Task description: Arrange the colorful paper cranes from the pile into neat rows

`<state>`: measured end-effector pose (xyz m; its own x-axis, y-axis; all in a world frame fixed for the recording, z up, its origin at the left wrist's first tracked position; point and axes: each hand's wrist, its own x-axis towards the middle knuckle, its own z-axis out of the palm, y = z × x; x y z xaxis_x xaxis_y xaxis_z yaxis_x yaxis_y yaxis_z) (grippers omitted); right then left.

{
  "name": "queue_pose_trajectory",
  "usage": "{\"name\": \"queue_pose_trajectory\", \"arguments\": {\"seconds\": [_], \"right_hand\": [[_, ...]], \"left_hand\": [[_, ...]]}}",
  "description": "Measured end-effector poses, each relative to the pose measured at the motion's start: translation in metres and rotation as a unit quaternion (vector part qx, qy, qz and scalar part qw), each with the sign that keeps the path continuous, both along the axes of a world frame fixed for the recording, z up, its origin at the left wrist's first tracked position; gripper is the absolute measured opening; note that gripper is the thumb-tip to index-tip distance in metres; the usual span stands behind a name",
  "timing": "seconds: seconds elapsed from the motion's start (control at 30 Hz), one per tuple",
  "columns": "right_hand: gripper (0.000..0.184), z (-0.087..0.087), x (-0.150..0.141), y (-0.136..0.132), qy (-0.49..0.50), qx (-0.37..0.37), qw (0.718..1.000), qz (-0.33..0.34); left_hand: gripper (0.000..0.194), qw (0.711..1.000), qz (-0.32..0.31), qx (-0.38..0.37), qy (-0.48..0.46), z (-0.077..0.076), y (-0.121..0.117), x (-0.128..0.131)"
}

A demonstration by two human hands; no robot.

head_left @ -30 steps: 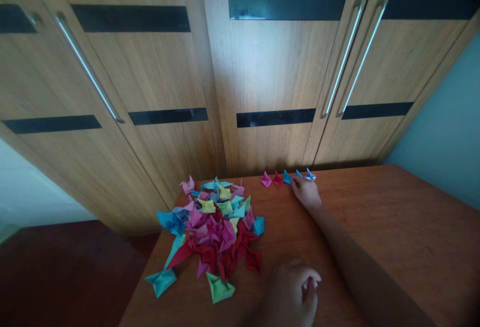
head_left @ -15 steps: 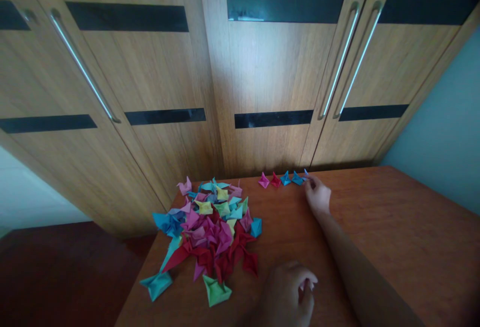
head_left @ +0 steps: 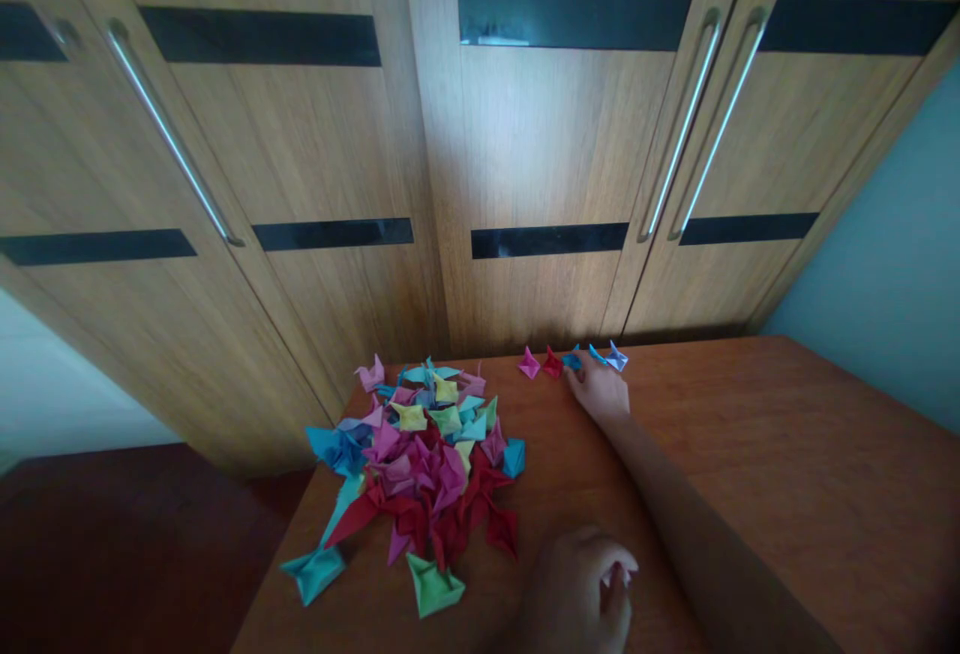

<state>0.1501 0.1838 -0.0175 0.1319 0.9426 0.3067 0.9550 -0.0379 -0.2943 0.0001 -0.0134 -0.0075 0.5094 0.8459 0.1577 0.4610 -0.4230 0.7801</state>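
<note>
Wardrobe doors [head_left: 555, 134]: light wood grain, shut, upright beyond the tabletop's far edge.
Door handles [head_left: 683, 129]: long metal bars, slanted; one at left, two at right flanking a seam.
Dark strips [head_left: 550, 241]: glossy, roughly horizontal, upper and lower rows across doors.
Tabletop [head_left: 772, 454]: reddish-brown wood.
Wall [head_left: 885, 264]: pale blue, right.
White surface [head_left: 75, 384]: left; type unclear.
Floor [head_left: 150, 544]: dark reddish, near left.
</note>
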Motion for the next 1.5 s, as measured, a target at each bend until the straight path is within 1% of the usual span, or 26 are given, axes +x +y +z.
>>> {"name": "queue_pose_trajectory", "arguments": {"seconds": [0.1,0.2,0.4,0.6,0.77,0.97,1.13,1.3,1.4,1.5], "right_hand": [[0.036,0.003,-0.006,0.005,-0.006,-0.021,1.000,-0.008],[0.031,0.003,-0.006,0.007,-0.007,-0.026,1.000,0.005],[0.028,-0.003,0.000,0.008,0.008,-0.010,1.000,0.001],[0.025,-0.006,0.001,0.009,0.013,0.027,0.999,0.019],[0.025,-0.009,0.003,0.012,0.014,0.048,0.999,0.016],[0.025,-0.014,0.004,0.013,0.031,0.034,0.999,0.025],[0.029,-0.015,0.009,0.009,0.055,0.056,0.997,0.018],[0.027,-0.016,0.016,0.004,0.072,0.080,0.994,0.019],[0.028,-0.017,0.028,0.002,0.079,0.106,0.991,-0.010],[0.030,-0.018,0.050,0.000,0.084,0.134,0.984,-0.087]], "left_hand": [[0.022,1.000,0.002,-0.002,0.001,0.000,0.000,0.000],[0.022,1.000,0.008,-0.003,0.002,0.000,0.000,0.000],[0.021,1.000,0.005,0.007,-0.006,-0.002,0.000,0.000],[0.021,1.000,0.003,0.004,-0.002,0.002,-0.001,0.000],[0.021,1.000,0.004,-0.001,0.001,0.003,0.000,0.000],[0.022,1.000,-0.003,-0.003,0.000,0.002,-0.001,0.000],[0.021,1.000,-0.002,-0.007,0.008,0.004,-0.002,0.000],[0.023,1.000,0.001,-0.009,0.005,0.006,-0.001,-0.001],[0.024,1.000,0.000,-0.007,0.004,0.005,-0.001,-0.001],[0.024,1.000,-0.001,-0.004,0.008,0.004,-0.001,-0.001]]}}
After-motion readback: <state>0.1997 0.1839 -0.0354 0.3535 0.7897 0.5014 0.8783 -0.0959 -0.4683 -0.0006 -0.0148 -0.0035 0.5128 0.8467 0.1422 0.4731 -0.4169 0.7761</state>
